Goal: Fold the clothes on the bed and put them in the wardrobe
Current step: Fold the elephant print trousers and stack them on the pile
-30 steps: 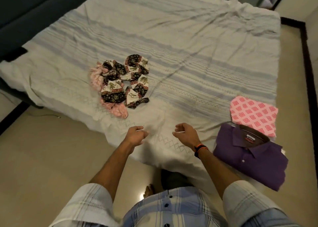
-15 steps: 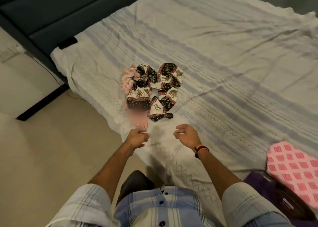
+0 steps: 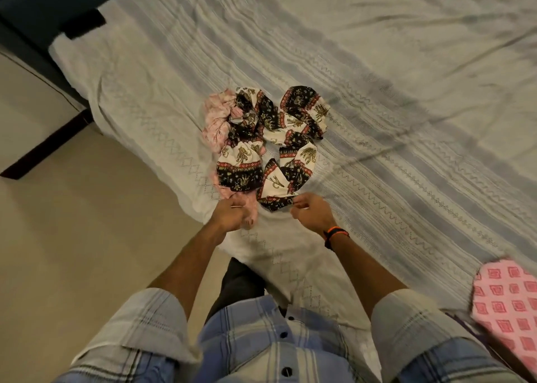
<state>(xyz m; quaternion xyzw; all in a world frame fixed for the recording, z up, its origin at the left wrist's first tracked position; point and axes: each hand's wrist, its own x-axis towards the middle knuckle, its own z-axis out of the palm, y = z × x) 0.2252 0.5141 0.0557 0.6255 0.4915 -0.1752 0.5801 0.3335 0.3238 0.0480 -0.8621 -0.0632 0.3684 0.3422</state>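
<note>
A pale bedspread point(image 3: 377, 63) woven with grey-blue stripes and zigzag bands covers the mattress and lies in soft wrinkles, its near edge hanging over the side towards the floor point(image 3: 72, 252). The floor is plain beige. At the upper left a dark upholstered headboard point(image 3: 35, 1) runs along the top end of the mattress, and a dark bed frame point(image 3: 43, 153) shows below the hanging cloth. The person wears a blue and white plaid shirt point(image 3: 261, 342) with dark buttons, its sleeves rolled up, and an orange and black wristband point(image 3: 334, 234) on one wrist.
</note>
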